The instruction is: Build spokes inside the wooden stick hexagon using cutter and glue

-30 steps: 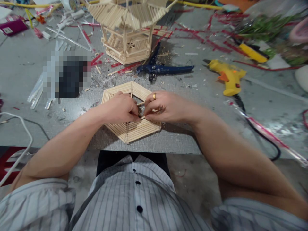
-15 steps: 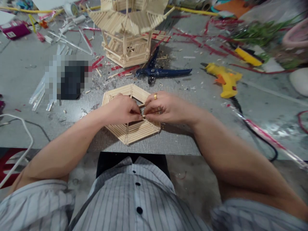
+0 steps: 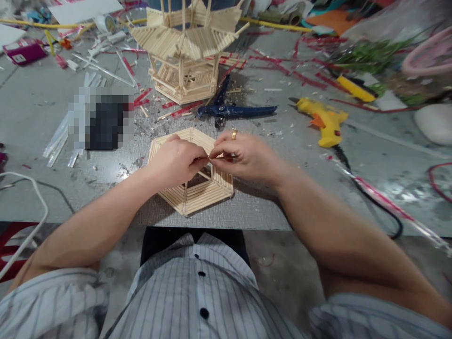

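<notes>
A hexagonal frame of thin wooden sticks [image 3: 197, 197] lies on the grey table near its front edge, with an opening at its middle. My left hand [image 3: 178, 161] is over the frame's left side, its thumb and fingertips pinched together. From the right, my right hand [image 3: 243, 156], with a gold ring, reaches over the frame's right side, also pinched. The fingertips of both hands meet above the opening. Whatever they hold is too small and too hidden to make out.
Behind the frame stands a stick-built pavilion model [image 3: 183, 75]. Blue pliers [image 3: 240, 111] lie before it. A yellow glue gun [image 3: 326, 120] is at the right, a dark blurred object [image 3: 106, 123] at the left. Red strips [image 3: 275, 66] litter the table [image 3: 261, 214].
Both hands have risen slightly from the frame's lower right inner edge toward the upper part of the opening. The whole view has shifted a little.
</notes>
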Demonstrator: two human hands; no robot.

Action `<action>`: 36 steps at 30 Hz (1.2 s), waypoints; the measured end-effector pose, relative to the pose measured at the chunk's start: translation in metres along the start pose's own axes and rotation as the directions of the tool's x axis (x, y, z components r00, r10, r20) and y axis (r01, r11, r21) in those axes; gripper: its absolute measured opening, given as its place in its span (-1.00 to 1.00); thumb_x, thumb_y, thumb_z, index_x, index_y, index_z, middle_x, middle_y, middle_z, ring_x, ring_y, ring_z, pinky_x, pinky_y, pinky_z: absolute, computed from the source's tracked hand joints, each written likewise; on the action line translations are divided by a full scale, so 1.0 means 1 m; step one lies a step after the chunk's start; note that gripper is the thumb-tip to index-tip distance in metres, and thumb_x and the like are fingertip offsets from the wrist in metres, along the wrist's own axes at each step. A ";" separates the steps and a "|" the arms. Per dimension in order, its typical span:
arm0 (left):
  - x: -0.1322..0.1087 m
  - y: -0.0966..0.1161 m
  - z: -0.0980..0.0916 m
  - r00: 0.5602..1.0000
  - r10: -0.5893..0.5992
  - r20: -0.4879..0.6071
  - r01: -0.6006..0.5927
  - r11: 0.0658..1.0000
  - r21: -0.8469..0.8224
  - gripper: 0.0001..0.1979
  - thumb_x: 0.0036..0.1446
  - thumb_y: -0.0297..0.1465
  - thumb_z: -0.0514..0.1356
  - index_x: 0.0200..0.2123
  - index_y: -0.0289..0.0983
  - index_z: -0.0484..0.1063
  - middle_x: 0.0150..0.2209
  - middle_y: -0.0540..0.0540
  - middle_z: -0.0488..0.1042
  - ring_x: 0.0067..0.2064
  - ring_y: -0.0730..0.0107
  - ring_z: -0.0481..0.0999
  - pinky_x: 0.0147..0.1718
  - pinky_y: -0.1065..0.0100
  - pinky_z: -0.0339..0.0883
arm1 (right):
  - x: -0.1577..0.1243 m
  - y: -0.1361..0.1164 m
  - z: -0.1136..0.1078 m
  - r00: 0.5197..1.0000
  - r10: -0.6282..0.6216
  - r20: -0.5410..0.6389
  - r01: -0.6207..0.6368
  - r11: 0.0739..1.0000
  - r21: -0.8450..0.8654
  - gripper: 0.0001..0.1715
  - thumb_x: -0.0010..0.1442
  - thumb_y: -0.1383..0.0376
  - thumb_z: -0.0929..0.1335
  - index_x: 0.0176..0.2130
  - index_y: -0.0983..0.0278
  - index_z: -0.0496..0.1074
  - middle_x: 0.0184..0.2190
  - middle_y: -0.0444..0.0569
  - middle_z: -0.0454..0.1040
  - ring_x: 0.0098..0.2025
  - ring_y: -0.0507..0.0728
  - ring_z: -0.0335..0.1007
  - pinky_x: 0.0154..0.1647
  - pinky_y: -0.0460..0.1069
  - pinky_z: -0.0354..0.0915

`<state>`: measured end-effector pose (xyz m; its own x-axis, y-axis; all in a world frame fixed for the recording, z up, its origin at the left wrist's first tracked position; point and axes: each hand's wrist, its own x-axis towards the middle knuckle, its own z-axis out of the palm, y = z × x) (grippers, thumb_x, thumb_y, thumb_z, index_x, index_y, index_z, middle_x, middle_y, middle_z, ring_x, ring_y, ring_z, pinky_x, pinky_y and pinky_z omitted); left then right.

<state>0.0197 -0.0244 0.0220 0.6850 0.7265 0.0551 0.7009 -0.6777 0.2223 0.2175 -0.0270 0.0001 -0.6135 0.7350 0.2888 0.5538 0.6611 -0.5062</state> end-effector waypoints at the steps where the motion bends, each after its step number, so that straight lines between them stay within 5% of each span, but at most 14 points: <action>1: 0.000 0.000 0.000 1.000 -0.002 -0.012 0.002 1.000 0.004 -0.71 0.22 -0.35 0.04 -0.33 -0.27 0.57 -0.40 -0.10 0.60 -0.30 0.34 0.54 -0.23 0.29 0.20 | 0.000 0.000 0.000 1.000 0.005 -0.006 -0.005 1.000 -0.003 -0.84 0.19 0.28 0.29 -0.35 0.23 0.46 -0.27 0.00 0.47 -0.31 0.07 0.33 -0.30 -0.02 0.22; 6: 0.001 -0.002 0.001 0.998 0.000 -0.065 -0.001 1.000 -0.005 -0.70 0.22 -0.33 0.05 -0.36 -0.26 0.57 -0.44 -0.08 0.58 -0.32 0.38 0.52 -0.29 0.35 0.21 | 0.001 0.000 0.000 0.999 0.031 -0.024 -0.032 0.999 -0.028 -0.82 0.20 0.22 0.29 -0.29 0.22 0.48 -0.22 0.02 0.48 -0.29 0.09 0.36 -0.27 0.01 0.25; 9: 0.001 -0.006 0.001 0.993 -0.068 -0.096 0.062 0.996 -0.068 -0.70 0.18 -0.32 0.07 -0.43 -0.28 0.56 -0.48 -0.09 0.56 -0.41 0.42 0.46 -0.40 0.39 0.17 | 0.000 0.005 -0.004 0.985 0.033 -0.171 -0.040 0.999 -0.037 -0.75 0.24 0.15 0.26 -0.24 0.21 0.47 -0.21 0.02 0.49 -0.20 0.13 0.38 -0.15 0.05 0.28; 13: 0.000 -0.013 -0.004 0.972 -0.174 -0.159 0.139 0.968 -0.208 -0.72 0.15 -0.35 0.06 -0.43 -0.31 0.55 -0.47 -0.08 0.54 -0.44 0.45 0.42 -0.43 0.39 0.16 | 0.000 0.024 -0.012 0.872 0.172 -0.458 -0.222 0.973 -0.057 -0.73 0.27 0.20 0.21 -0.20 0.23 0.45 -0.21 0.09 0.50 -0.13 0.19 0.39 -0.03 0.12 0.26; 17: 0.001 -0.020 -0.007 0.943 -0.260 -0.207 0.181 0.925 -0.334 -0.73 0.14 -0.32 0.08 -0.38 -0.31 0.55 -0.48 -0.03 0.52 -0.43 0.48 0.39 -0.39 0.40 0.20 | 0.000 0.045 -0.020 0.816 0.374 -0.441 -0.465 0.877 -0.116 -0.70 0.25 0.29 0.18 -0.14 0.25 0.43 -0.15 0.15 0.50 -0.08 0.26 0.41 -0.01 0.17 0.27; 20: 0.003 -0.026 -0.005 0.929 -0.304 -0.213 0.198 0.891 -0.409 -0.77 0.11 -0.33 0.11 -0.39 -0.31 0.54 -0.50 -0.02 0.49 -0.43 0.50 0.37 -0.40 0.42 0.20 | 0.001 0.059 -0.023 0.771 0.404 -0.493 -0.534 0.832 -0.153 -0.63 0.24 0.32 0.16 -0.09 0.29 0.44 -0.09 0.17 0.49 0.02 0.28 0.38 0.08 0.18 0.24; 27: 0.007 -0.039 0.003 0.889 -0.407 -0.208 0.212 0.771 -0.601 -0.79 0.13 -0.33 0.12 -0.36 -0.29 0.52 -0.55 0.00 0.41 -0.50 0.54 0.31 -0.47 0.42 0.19 | 0.005 0.087 -0.009 0.839 0.447 -0.311 -0.533 0.790 -0.303 -0.40 0.18 0.32 0.21 0.20 0.31 0.27 0.18 0.22 0.32 0.21 0.41 0.20 0.20 0.39 0.06; 30: 0.008 -0.038 0.003 0.882 -0.438 -0.175 0.214 0.702 -0.679 -0.80 0.14 -0.34 0.13 -0.35 -0.31 0.52 -0.58 0.00 0.37 -0.52 0.56 0.29 -0.49 0.42 0.20 | 0.006 0.088 -0.004 0.827 0.472 -0.305 -0.559 0.745 -0.363 -0.37 0.18 0.24 0.27 0.21 0.35 0.28 0.14 0.31 0.32 0.17 0.50 0.20 0.17 0.49 -0.02; 36: 0.007 -0.039 -0.002 0.885 -0.444 -0.144 0.178 0.606 -0.775 -0.76 0.17 -0.27 0.14 -0.34 -0.30 0.51 -0.61 -0.01 0.34 -0.56 0.56 0.27 -0.54 0.41 0.19 | 0.007 0.082 -0.001 0.861 0.440 -0.256 -0.504 0.809 -0.302 -0.55 0.20 0.23 0.23 0.02 0.36 0.42 -0.06 0.30 0.40 0.05 0.42 0.32 0.07 0.33 0.22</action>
<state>-0.0030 0.0076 0.0159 0.2662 0.9597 0.0901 0.3923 -0.1933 0.8993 0.2592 0.0329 -0.0382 -0.1400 0.9621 0.2341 0.9273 0.2103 -0.3097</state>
